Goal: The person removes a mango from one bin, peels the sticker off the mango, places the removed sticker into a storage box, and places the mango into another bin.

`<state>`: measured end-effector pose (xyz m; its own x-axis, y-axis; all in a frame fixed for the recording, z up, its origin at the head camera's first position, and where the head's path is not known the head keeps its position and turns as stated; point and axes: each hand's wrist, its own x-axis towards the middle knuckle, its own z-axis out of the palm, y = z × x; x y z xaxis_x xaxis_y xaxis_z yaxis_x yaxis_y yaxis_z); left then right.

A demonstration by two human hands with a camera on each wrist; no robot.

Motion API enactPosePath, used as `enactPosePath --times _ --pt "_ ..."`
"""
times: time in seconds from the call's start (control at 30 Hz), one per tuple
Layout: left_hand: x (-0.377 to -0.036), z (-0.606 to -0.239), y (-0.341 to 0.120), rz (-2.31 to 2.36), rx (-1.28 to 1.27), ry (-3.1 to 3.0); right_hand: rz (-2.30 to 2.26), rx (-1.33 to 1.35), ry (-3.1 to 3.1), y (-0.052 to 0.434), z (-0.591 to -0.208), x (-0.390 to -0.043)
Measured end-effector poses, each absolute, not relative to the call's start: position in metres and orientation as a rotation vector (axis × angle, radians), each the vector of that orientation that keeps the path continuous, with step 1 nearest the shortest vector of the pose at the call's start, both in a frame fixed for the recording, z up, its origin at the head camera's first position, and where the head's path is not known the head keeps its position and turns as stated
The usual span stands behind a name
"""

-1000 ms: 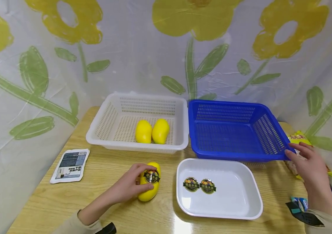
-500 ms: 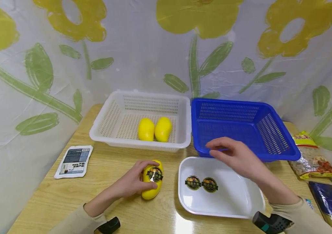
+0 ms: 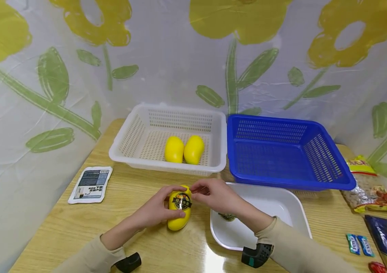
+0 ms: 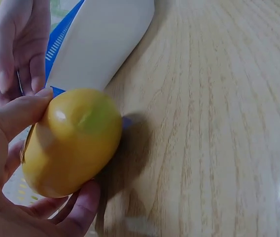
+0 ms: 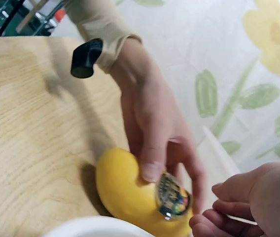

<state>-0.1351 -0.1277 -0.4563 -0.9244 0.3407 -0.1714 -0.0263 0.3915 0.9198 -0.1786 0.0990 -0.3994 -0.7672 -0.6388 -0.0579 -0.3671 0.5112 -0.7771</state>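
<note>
A yellow mango (image 3: 179,223) lies on the table in the head view, its round dark label (image 3: 181,201) facing up. My left hand (image 3: 157,208) grips it from the left, with the thumb and fingers spread around its sides. The left wrist view has the mango's (image 4: 76,143) greenish end toward the camera. My right hand (image 3: 215,195) is at the mango's upper right end, fingers loosely bent and fingertips close to the skin. In the right wrist view, the right hand's (image 5: 248,202) fingertips are beside the label (image 5: 173,197), with nothing seen between them.
A white basket (image 3: 166,164) holding two mangoes (image 3: 184,149) stands behind, beside a blue basket (image 3: 268,159). Right of the hands is a white tray (image 3: 282,203) with a label (image 3: 227,217) partly under my right arm. Snack packs (image 3: 367,185) lie far right, a white packet (image 3: 91,184) left.
My right hand has come from the blue basket's right corner, leftward over the white tray, to the held mango. My left hand has kept its grip. The view has shifted slightly.
</note>
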Motion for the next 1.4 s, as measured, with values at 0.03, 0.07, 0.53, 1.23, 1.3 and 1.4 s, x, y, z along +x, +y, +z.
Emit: enactPosePath --times 0.03,0.07,0.53,1.23,1.3,1.4 --pt "-0.135 -0.456 -0.127 1.548 0.275 2.327 -1.113 -0.847 2.429 0.096 -0.401 -0.178" --pt "-0.135 -0.457 -0.127 1.551 0.275 2.332 -1.094 -0.855 2.442 0.094 -0.403 -0.178" --pt "-0.133 -0.459 -0.123 1.598 0.23 2.37 -1.025 -0.866 2.484 0.086 -0.406 -0.178" --pt "-0.133 -0.458 -0.122 1.507 0.199 2.453 -1.031 -1.128 2.527 0.078 -0.409 -0.176" --pt "-0.133 -0.458 -0.121 1.488 0.219 2.474 -1.039 -1.142 2.527 0.079 -0.407 -0.175" --pt "-0.133 -0.456 -0.12 1.45 0.249 2.511 -1.052 -1.145 2.526 0.082 -0.406 -0.174"
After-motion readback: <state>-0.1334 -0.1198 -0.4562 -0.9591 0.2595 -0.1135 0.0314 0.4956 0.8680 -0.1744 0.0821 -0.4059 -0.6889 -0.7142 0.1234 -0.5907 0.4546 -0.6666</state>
